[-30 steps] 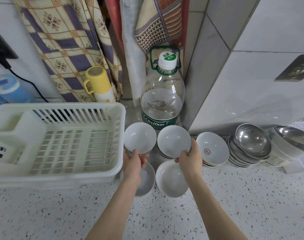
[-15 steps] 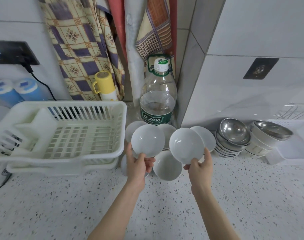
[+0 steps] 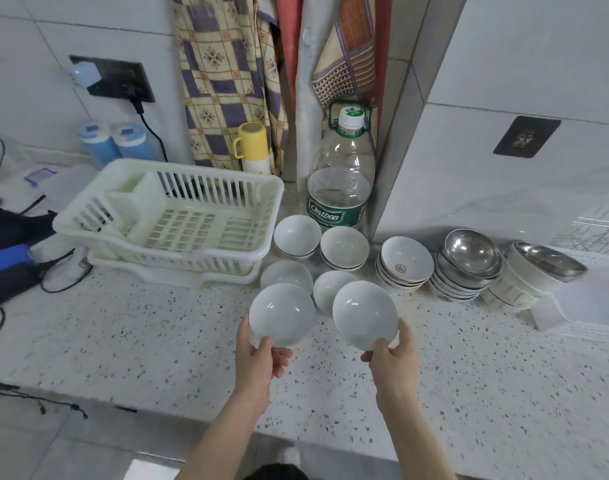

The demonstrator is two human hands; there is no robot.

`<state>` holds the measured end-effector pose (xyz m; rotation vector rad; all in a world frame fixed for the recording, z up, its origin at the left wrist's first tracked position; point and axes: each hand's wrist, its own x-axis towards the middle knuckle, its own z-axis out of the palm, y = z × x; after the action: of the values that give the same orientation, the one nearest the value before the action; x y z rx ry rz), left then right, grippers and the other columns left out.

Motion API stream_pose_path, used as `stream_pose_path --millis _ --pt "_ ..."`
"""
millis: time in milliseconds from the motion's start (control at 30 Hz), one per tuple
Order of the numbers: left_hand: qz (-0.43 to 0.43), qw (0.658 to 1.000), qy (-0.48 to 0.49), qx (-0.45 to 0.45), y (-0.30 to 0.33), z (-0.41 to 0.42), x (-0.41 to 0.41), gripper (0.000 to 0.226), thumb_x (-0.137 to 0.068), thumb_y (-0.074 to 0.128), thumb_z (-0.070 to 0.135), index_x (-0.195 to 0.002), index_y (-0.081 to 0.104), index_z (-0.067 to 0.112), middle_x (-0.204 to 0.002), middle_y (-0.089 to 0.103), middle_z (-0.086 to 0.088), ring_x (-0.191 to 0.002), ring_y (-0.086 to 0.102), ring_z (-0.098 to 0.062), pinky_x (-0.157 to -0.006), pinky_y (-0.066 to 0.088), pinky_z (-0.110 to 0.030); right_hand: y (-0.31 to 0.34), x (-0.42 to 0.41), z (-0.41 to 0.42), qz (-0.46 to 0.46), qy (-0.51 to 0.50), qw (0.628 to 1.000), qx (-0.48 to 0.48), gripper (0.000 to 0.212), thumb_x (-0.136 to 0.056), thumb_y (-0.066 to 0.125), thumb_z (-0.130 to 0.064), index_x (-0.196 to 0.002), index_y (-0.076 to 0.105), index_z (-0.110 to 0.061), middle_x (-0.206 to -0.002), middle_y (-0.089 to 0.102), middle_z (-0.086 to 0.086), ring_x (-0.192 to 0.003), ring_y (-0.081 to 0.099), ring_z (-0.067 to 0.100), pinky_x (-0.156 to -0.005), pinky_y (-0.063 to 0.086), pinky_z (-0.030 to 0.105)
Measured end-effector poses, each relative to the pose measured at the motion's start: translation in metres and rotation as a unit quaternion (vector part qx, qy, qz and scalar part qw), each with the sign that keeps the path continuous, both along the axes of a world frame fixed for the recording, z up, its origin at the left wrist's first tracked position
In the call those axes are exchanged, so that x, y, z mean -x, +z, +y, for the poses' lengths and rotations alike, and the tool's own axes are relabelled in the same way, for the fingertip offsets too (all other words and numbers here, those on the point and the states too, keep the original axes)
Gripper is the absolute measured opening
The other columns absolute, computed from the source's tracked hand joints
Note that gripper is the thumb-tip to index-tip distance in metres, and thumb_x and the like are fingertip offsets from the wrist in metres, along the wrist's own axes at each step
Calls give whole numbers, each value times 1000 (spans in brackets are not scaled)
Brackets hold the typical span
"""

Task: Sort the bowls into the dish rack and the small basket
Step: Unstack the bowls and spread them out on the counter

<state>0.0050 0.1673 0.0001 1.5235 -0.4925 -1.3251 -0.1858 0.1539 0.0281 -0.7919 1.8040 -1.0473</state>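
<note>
1. Speckled stone counter runs wall to wall under white tile; patterned cloths hang at 12 o'clock, and a big water bottle stands in the corner beneath them.
2. Dish rack sits at 10 o'clock with nothing in it, so sorting looks barely begun; I cannot pick out the small basket with certainty.
3. Steel bowl stacks crowd the wall at 2 o'clock; white stacks sit at 12, probably grouped by kind for easy picking.
4. Left hand pinches the rim of one white bowl; right hand pinches another bowl; both are lifted clear and tilted, near centre, likely bound for the rack.
</note>
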Motion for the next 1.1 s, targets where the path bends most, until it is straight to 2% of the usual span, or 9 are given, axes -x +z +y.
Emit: stream_pose_path --millis 133,267,467,533,667,1000,1100 --pt "-12 999 36 -29 -9 28 -14 60 -96 42 -1 -139 39 41 -61 69 -15 -45 56 -14 -40 40 -24 -2 -4 21 -6 30 999 -33 59 -90 37 0 -141 38 -29 -97 66 7 -58 61 12 -52 48 27" --pt "-16 997 69 -42 -15 42 -38 60 -96 42 -1 -140 39 39 -60 69 -14 -47 57 -14 -40 41 -24 -7 -16 33 -18 54 997 -47 60 -91 37 -1 -144 36 -29 -97 66 8 -60 61 14 -55 47 29" --pt "-19 995 92 -40 -16 34 -93 61 -95 44 -3 -142 38 35 -64 69 -15 -50 58 -14 -42 42 -23 -15 -56 27 -9 76 996 -47 61 -90 38 0 -142 38 -31 -100 67 9 -56 61 11 -52 46 26" --pt "-21 995 86 -39 -17 25 -115 62 -94 44 -4 -142 38 35 -68 68 -17 -50 57 -15 -41 42 -23 -19 -78 21 -9 82 996 -47 62 -90 38 0 -142 38 -32 -101 67 11 -55 60 10 -51 47 25" --pt "-32 997 58 -38 -20 8 -161 61 -95 45 -2 -140 38 38 -66 68 -16 -49 58 -15 -46 43 -26 -28 -128 9 -1 90 994 -62 61 -91 38 -2 -144 36 -32 -85 69 9 -54 61 8 -48 45 23" --pt "-47 997 -20 -57 -34 -23 -232 64 -98 42 -1 -147 33 39 -69 70 -20 -51 56 -18 -48 44 -29 -45 -209 -17 23 109 991 -76 58 -91 38 -4 -139 39 -37 -84 67 9 -58 62 13 -39 40 15" --pt "-41 997 -32 -62 -39 -30 -241 62 -99 43 1 -144 34 43 -62 71 -14 -47 57 -15 -45 45 -27 -49 -220 -24 39 108 990 -87 58 -91 37 -6 -139 38 -39 -78 68 9 -58 63 14 -42 42 20"
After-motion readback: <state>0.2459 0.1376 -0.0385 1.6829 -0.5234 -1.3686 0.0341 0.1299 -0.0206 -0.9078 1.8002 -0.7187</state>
